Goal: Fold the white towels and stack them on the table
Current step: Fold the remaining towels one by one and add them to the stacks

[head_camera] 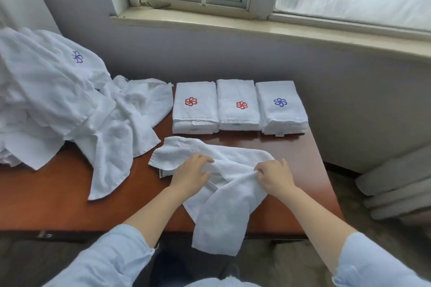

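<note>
A rumpled white towel point(224, 202) lies across the front of the brown table point(58, 196), one end hanging over the near edge. My left hand point(192, 172) rests on its middle with fingers bent into the folds. My right hand point(275, 173) pinches a bunched edge of the same towel. Behind it stand three stacks of folded white towels: one with a red flower point(194, 105), a second with a red flower point(238, 105), and one with a blue flower point(281, 106).
A big heap of unfolded white towels point(58, 105) covers the left of the table and spills toward the middle. A grey wall and window sill point(233, 23) run behind. Grey cushions point(396, 189) lie on the floor at right.
</note>
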The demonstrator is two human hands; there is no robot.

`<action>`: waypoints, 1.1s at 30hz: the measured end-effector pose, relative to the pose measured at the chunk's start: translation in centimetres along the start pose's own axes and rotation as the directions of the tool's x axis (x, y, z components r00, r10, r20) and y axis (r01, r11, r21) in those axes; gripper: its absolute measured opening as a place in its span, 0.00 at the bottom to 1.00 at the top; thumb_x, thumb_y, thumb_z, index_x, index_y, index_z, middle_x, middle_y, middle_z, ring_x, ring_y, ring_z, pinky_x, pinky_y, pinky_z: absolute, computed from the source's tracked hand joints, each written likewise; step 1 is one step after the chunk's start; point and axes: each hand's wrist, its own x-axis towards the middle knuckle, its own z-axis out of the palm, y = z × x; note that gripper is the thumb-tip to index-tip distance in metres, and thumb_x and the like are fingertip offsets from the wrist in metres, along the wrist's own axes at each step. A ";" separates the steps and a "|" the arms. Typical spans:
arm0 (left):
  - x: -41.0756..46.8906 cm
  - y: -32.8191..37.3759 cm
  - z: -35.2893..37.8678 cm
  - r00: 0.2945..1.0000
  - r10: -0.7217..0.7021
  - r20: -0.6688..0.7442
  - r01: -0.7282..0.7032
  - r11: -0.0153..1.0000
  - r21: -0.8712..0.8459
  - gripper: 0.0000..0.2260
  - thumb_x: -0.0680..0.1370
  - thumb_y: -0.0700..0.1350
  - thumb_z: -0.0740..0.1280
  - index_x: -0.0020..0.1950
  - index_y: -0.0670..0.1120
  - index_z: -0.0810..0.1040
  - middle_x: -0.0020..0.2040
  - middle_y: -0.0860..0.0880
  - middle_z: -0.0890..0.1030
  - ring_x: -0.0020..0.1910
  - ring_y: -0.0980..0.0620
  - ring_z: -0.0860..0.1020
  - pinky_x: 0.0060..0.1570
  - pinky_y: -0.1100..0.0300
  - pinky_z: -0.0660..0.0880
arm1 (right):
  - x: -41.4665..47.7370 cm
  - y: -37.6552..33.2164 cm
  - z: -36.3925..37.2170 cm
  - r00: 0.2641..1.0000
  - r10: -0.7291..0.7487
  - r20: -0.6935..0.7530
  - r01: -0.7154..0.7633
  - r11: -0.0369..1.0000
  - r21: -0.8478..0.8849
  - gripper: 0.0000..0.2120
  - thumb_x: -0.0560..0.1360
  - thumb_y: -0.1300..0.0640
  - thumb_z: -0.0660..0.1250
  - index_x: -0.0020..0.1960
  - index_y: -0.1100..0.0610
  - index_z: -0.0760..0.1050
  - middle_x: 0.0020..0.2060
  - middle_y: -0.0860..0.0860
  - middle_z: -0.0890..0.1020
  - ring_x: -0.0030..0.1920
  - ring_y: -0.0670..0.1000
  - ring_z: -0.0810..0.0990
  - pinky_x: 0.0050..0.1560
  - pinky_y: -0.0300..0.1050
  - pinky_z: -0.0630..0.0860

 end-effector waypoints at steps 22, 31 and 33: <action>5.1 2.9 3.3 0.976 0.079 0.205 -0.114 0.980 0.165 0.11 0.81 0.51 0.59 0.51 0.46 0.76 0.53 0.49 0.72 0.52 0.47 0.73 0.43 0.54 0.71 | -3.4 -1.0 4.6 0.972 0.234 -0.027 -0.220 0.944 0.247 0.36 0.73 0.52 0.71 0.75 0.47 0.55 0.78 0.49 0.51 0.79 0.54 0.47 0.74 0.49 0.61; 5.2 7.4 0.6 0.998 -0.003 -0.058 -0.011 0.974 -0.227 0.10 0.79 0.50 0.56 0.39 0.50 0.63 0.33 0.53 0.71 0.35 0.50 0.72 0.32 0.54 0.63 | -3.0 0.3 3.2 0.943 0.313 0.116 -0.328 0.802 0.499 0.12 0.78 0.57 0.59 0.36 0.53 0.63 0.32 0.47 0.68 0.31 0.47 0.65 0.33 0.43 0.62; 5.1 8.2 -0.3 0.993 0.015 -0.113 -0.040 0.974 -0.224 0.09 0.80 0.51 0.56 0.41 0.50 0.65 0.33 0.52 0.73 0.35 0.50 0.72 0.31 0.55 0.62 | -2.9 -0.1 1.8 0.957 0.289 0.004 -0.216 0.704 0.676 0.12 0.81 0.57 0.57 0.38 0.53 0.65 0.33 0.47 0.69 0.33 0.47 0.67 0.34 0.43 0.63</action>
